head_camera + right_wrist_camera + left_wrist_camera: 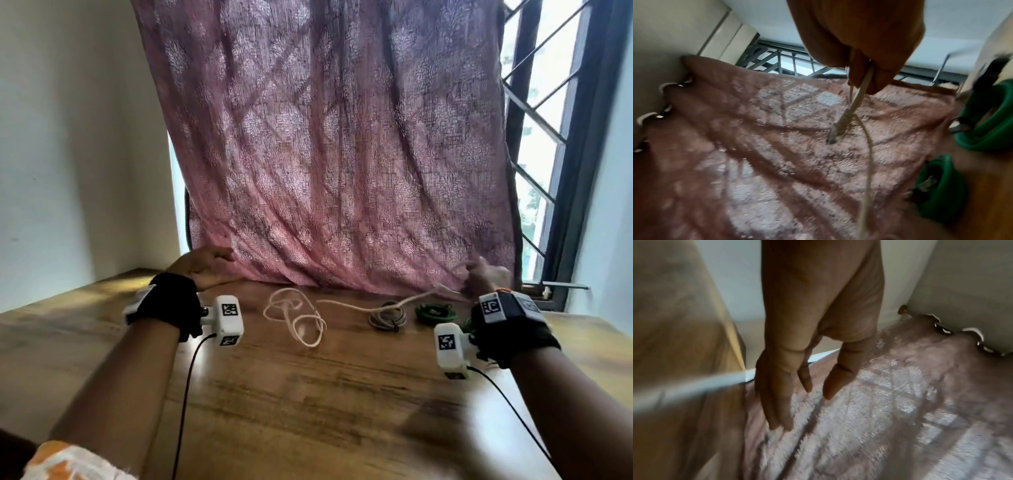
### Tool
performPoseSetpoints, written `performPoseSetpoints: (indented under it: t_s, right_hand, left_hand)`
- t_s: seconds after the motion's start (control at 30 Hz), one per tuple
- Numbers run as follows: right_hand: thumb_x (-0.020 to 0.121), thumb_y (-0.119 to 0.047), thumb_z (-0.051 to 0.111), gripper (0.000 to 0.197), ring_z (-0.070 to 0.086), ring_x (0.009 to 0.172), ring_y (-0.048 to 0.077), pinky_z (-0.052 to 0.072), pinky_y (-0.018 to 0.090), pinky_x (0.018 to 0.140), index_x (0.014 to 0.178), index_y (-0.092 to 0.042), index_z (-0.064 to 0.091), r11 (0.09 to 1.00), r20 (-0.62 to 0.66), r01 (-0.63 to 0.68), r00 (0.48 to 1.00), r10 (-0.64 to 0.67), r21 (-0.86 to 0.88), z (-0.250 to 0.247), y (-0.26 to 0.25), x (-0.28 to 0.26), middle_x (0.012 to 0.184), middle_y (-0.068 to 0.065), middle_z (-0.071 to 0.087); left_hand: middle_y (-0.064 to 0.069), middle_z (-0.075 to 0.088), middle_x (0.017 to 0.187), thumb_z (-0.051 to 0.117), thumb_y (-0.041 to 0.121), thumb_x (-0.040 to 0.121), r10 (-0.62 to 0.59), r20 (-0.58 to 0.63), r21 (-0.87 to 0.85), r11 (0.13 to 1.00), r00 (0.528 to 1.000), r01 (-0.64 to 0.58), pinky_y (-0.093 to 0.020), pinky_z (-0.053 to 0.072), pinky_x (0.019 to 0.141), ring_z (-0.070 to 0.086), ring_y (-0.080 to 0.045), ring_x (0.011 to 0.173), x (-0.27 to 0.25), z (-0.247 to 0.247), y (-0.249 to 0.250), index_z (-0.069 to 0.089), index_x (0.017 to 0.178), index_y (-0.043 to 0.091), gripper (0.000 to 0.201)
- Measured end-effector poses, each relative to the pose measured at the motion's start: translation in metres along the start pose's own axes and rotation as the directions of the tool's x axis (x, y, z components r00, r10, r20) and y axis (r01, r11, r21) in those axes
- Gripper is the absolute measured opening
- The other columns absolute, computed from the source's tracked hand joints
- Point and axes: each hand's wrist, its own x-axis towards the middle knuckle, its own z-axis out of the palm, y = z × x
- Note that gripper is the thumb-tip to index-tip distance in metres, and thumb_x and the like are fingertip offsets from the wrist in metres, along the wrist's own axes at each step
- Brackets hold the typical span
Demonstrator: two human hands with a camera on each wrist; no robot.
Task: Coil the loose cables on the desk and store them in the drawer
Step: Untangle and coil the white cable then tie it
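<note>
A loose white cable (298,317) lies tangled on the wooden desk (308,394); one strand runs right across the desk up into my right hand (484,275). That hand grips the cable's end near the curtain, and the plug (835,129) sticks out below the curled fingers in the right wrist view. A coiled grey cable (387,316) and a coiled green cable (435,312) lie just left of that hand; green coils (941,186) also show in the right wrist view. My left hand (205,265) hovers at the desk's back left, fingers (777,402) straight, holding nothing.
A pink patterned curtain (342,154) hangs down to the desk's back edge. A barred window (541,137) stands at the right, a white wall (68,154) at the left. No drawer is in view.
</note>
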Motion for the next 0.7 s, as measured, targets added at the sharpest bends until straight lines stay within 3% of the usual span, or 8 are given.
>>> performPoseSetpoints:
  t_s: [0.07,0.17,0.3,0.37,0.43,0.53,0.63,0.7]
  right_hand:
    - [0.096,-0.016,0.050,0.032,0.034,0.022,0.010,0.026,0.010,0.027,0.066,-0.007,0.053,1.000,0.108,0.013,0.994,-0.013,-0.003,0.011,-0.007,-0.003,0.031,-0.001,0.039]
    - [0.096,-0.026,0.051,0.034,0.032,0.030,0.006,0.026,0.013,0.030,0.069,-0.007,0.057,0.990,0.398,0.113,0.915,-0.071,-0.083,0.028,-0.027,-0.033,0.047,-0.001,0.037]
    - [0.088,-0.035,0.059,0.029,0.032,0.042,0.007,0.030,0.018,0.040,0.075,-0.010,0.068,0.949,0.624,0.315,0.747,-0.230,-0.026,0.041,-0.055,-0.075,0.047,-0.008,0.037]
    - [0.087,-0.033,0.061,0.028,0.031,0.043,0.007,0.032,0.020,0.044,0.076,-0.008,0.069,0.941,0.649,0.335,0.708,-0.277,0.036,0.042,-0.071,-0.087,0.047,-0.007,0.035]
    - [0.088,-0.030,0.061,0.027,0.031,0.043,0.007,0.034,0.020,0.046,0.074,-0.007,0.067,0.943,0.663,0.323,0.690,-0.289,0.075,0.037,-0.082,-0.091,0.046,-0.007,0.034]
    - [0.088,-0.025,0.060,0.024,0.033,0.044,0.007,0.042,0.021,0.047,0.072,-0.007,0.061,0.967,0.702,0.191,0.666,-0.253,0.168,0.026,-0.086,-0.083,0.050,-0.005,0.034]
    - [0.084,-0.028,0.057,0.024,0.047,0.062,0.018,0.047,0.031,0.071,0.067,-0.012,0.053,0.971,0.760,-0.001,0.622,-0.186,0.238,0.020,-0.083,-0.070,0.054,-0.001,0.046]
    - [0.086,-0.028,0.051,0.025,0.057,0.090,0.031,0.042,0.043,0.095,0.064,-0.014,0.050,0.959,0.801,-0.076,0.570,-0.183,0.273,0.019,-0.080,-0.064,0.067,0.005,0.059]
  left_hand:
    - [-0.013,0.050,0.089,0.055,0.012,0.090,0.008,0.053,0.080,0.997,0.999,-0.012,-0.043,0.051,0.086,0.053,-0.022,0.077,0.000,0.012,0.006,0.053,0.099,0.008,0.010]
    - [-0.008,0.057,0.099,0.056,0.009,0.090,0.198,0.204,0.159,0.960,0.959,-0.232,-0.033,0.045,0.083,0.054,-0.023,0.096,-0.033,0.060,0.012,0.056,0.094,0.017,0.009]
    - [-0.002,0.064,0.120,0.077,0.049,0.067,0.269,0.598,0.261,0.825,0.755,-0.501,-0.033,0.044,0.098,0.057,-0.014,0.114,-0.071,0.131,0.012,0.054,0.122,0.021,0.067]
    - [-0.004,0.066,0.111,0.066,0.038,0.082,0.311,0.672,0.257,0.753,0.672,-0.606,-0.027,0.046,0.094,0.061,-0.011,0.103,-0.080,0.164,0.009,0.055,0.119,0.013,0.046]
    - [-0.002,0.066,0.083,0.051,0.019,0.094,0.432,0.641,0.166,0.729,0.635,-0.664,-0.023,0.049,0.075,0.062,-0.009,0.072,-0.087,0.185,0.013,0.060,0.096,0.007,0.015]
    - [0.009,0.059,0.048,0.045,0.019,0.098,0.550,0.529,0.095,0.719,0.647,-0.689,-0.014,0.044,0.051,0.050,-0.002,0.042,-0.082,0.196,0.024,0.060,0.077,0.008,0.028]
    - [0.008,0.048,0.045,0.047,0.024,0.097,0.634,0.443,0.001,0.707,0.634,-0.707,-0.030,0.054,0.064,0.047,-0.003,0.041,-0.074,0.207,0.036,0.060,0.071,0.011,0.032]
    - [0.001,0.044,0.051,0.046,0.024,0.098,0.672,0.386,-0.052,0.700,0.632,-0.713,-0.029,0.055,0.063,0.044,-0.002,0.040,-0.069,0.217,0.045,0.057,0.070,0.010,0.033]
